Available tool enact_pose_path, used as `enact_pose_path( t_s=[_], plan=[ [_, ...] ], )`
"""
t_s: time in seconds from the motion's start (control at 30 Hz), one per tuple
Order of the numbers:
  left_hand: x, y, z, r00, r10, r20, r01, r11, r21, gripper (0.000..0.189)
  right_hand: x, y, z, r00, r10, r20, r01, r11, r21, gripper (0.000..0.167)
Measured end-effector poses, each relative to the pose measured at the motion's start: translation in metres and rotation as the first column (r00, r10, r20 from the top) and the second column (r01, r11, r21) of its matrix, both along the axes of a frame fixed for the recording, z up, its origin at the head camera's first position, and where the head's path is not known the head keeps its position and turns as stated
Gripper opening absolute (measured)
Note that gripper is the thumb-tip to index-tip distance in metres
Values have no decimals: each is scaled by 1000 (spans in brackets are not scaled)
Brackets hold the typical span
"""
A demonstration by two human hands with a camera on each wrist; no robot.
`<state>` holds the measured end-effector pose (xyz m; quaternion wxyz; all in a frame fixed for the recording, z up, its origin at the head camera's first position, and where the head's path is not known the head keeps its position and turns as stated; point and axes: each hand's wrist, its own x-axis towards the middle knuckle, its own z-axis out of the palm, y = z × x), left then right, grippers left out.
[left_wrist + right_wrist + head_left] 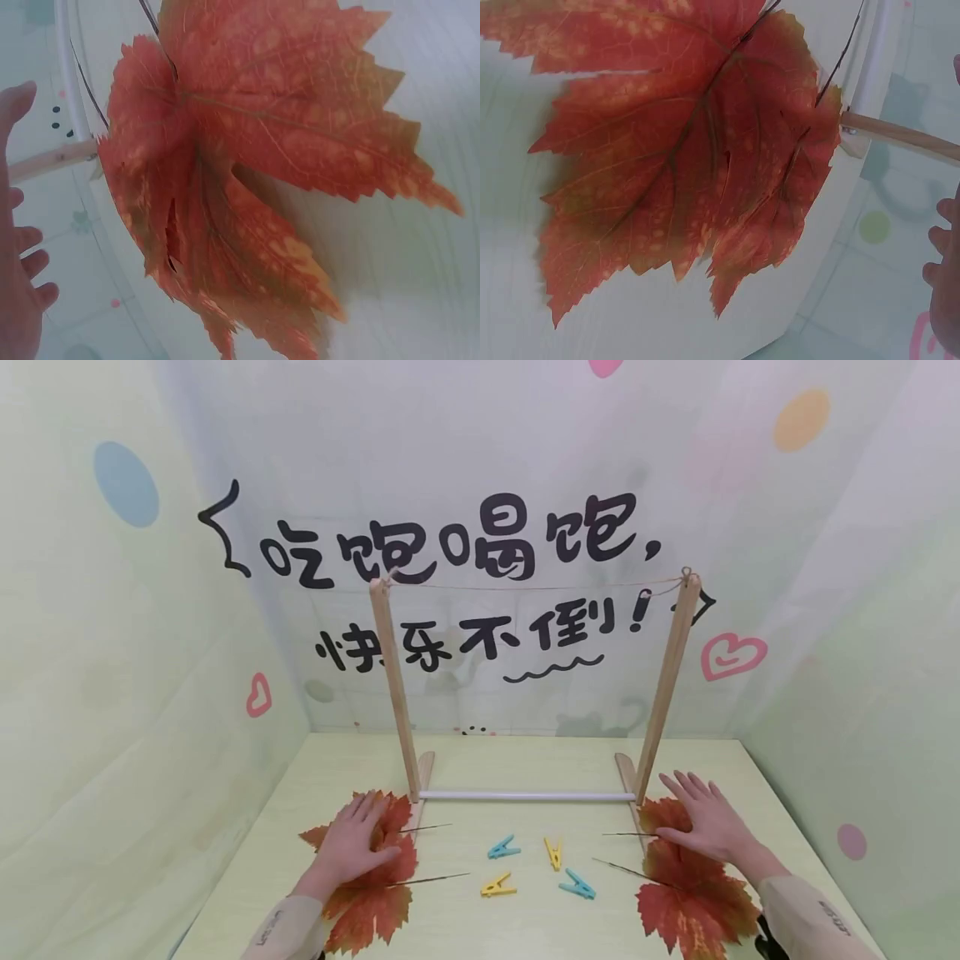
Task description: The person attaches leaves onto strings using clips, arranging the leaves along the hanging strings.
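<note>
My left hand is over red-orange artificial maple leaves at the left of the table, fingers extended forward and thumb out to the side. Those leaves fill much of the left wrist view, the hand at its left edge. On the right, my right hand, fingers straight, is over a similar set of leaves. Thin dark stems from both sets point toward the middle. Between the hands lie two blue clothespins and two yellow clothespins. Neither hand holds anything.
Behind the clothespins stands a wooden frame with a left post, a right post and a white crossbar low between them. A thin string is tied across the post tops. Printed curtains surround the pale table.
</note>
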<state>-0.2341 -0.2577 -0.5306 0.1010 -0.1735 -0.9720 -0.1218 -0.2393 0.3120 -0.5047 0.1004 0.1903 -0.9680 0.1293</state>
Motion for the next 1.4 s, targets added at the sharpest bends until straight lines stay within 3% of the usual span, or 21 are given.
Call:
enact_pose_path(
  t_s=[0.23,0.5,0.67,0.87,1.07,1.4],
  plan=[
    [1,19,5,998,-47,46,46,998,34,69,2,-22,6,992,-18,124,35,990,-140,85],
    [1,42,6,991,-59,121,41,989,144,53,0,-46,3,990,15,137,16,975,-222,85],
    [0,49,3,984,-109,144,80,978,194,42,-3,-63,-3,981,41,191,10,965,-261,83],
    [0,56,-1,965,-154,212,112,973,200,32,-7,-84,-9,966,117,230,-48,957,-285,78],
    [2,61,-6,941,-172,291,117,973,199,33,-12,-109,-19,945,186,267,-103,949,-297,77],
    [2,71,-16,932,-206,297,156,971,183,32,-19,-149,-38,933,281,224,-208,931,-300,73]
  ],
)
